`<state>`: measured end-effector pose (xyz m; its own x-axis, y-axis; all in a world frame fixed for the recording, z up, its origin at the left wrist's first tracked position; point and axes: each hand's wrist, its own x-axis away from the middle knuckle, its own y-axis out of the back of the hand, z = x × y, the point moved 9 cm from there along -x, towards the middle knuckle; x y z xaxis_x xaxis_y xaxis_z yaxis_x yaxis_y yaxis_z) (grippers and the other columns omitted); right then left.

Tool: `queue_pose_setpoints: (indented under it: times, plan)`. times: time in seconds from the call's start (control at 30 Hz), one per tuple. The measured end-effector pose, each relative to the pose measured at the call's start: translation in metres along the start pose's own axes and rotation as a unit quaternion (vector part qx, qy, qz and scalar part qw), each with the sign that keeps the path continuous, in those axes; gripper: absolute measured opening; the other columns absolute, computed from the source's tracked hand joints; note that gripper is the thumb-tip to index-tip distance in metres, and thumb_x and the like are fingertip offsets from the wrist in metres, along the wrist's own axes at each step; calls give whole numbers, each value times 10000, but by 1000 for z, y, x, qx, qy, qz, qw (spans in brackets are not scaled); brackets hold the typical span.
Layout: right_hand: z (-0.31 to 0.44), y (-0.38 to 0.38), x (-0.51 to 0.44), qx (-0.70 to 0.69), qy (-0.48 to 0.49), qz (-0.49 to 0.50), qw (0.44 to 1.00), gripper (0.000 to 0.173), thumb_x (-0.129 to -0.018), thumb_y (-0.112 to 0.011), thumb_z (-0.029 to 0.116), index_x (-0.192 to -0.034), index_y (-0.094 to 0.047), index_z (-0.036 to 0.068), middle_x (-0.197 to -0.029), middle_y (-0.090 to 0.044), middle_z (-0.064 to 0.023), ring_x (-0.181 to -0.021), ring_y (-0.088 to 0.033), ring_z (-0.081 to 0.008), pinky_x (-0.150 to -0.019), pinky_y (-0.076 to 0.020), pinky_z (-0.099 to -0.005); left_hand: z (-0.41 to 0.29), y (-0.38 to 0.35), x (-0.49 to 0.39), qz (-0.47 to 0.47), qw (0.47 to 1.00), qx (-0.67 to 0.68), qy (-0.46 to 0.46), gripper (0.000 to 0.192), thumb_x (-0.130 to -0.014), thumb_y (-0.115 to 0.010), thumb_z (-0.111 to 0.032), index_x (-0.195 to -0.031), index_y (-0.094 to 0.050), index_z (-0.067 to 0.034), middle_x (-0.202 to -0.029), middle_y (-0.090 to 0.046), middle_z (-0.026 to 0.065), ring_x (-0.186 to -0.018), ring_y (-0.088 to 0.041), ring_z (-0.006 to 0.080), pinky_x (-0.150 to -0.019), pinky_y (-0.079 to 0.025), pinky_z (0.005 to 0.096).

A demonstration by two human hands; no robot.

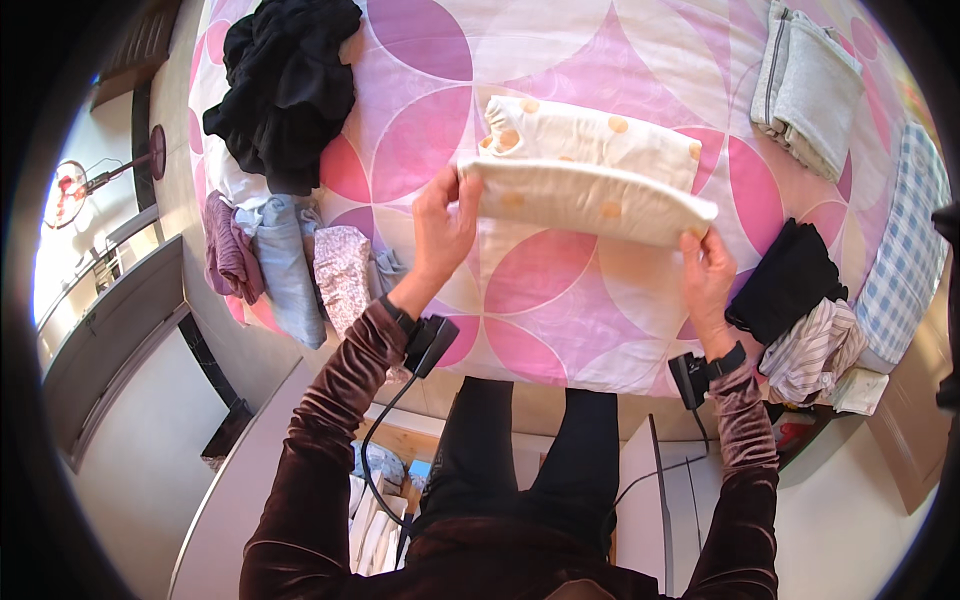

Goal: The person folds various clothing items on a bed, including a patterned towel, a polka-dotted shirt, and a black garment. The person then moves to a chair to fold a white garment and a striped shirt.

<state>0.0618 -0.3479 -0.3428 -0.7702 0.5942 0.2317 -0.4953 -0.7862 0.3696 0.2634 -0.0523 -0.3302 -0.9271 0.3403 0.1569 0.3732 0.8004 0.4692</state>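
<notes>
A white cloth garment with yellow-orange dots (600, 135) lies on a bed with a pink and lilac patterned cover (555, 277). Its near part is raised as a folded flap between my two hands. My left hand (448, 225) pinches the flap's left corner between thumb and fingers. The right corner is held in my right hand (706, 270), close to the near edge of that flap. Both wrists carry a dark strap with a small black device and a cable.
Black clothing (289, 90) is heaped at the far left, above rolled garments (281, 262). On the right are folded grey towels (814, 97), folded black cloth (787, 281), a striped garment (814, 349) and a blue checked pillow (904, 247). An open drawer (375, 525) lies below the bed edge.
</notes>
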Motion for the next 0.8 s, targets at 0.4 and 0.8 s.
queue_pose_setpoints:
  times: [0.4,0.8]
  plan:
    - [55,-11,-51,314,169,-95,930,310,-900,-633,157,-1172,-592,15,-1111,-628,-119,-1044,-585,-250,-938,-428,-403,-31,-20,-58,-87,959,-250,-104,336,-962,-594,-293,-1161,-600,-22,-1056,-652,143,-968,-617,308,-820,-463,432]
    - [-1,-77,-79,408,270,87,868,750,-973,-472,457,-1552,-217,54,-1615,-227,-118,-1492,-211,-273,-1221,-131,-445,-1,-97,-53,112,875,-393,-262,716,-984,-392,-505,-1556,-246,-100,-1621,-212,91,-1511,-146,256,-1229,-39,445]
